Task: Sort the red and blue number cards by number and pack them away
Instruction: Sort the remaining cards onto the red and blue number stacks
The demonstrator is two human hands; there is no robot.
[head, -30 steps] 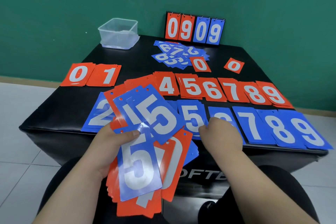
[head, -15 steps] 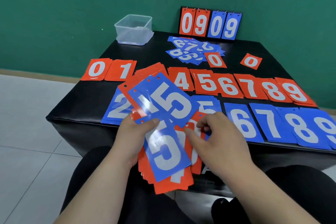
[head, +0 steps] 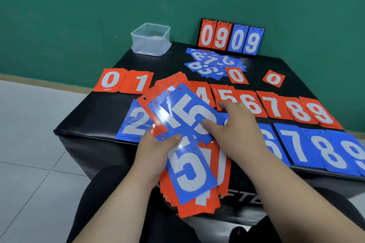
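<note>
I saw the fan of cards (head: pixel 205 206), glossy red and blue with white digits and punched holes, held over the near edge of the black table (head: pixel 92 122). The left hand (head: pixel 156 156) clamped it, thumb on top. The right hand (head: pixel 235 124) pinched the upper blue 5 (head: pixel 187 112), thumb on its face.

Glossy plastic number cards (head: pixel 189 171), clear plastic tub (head: pixel 151 38), black table (head: pixel 94 116) seemingly faux-leather
</note>
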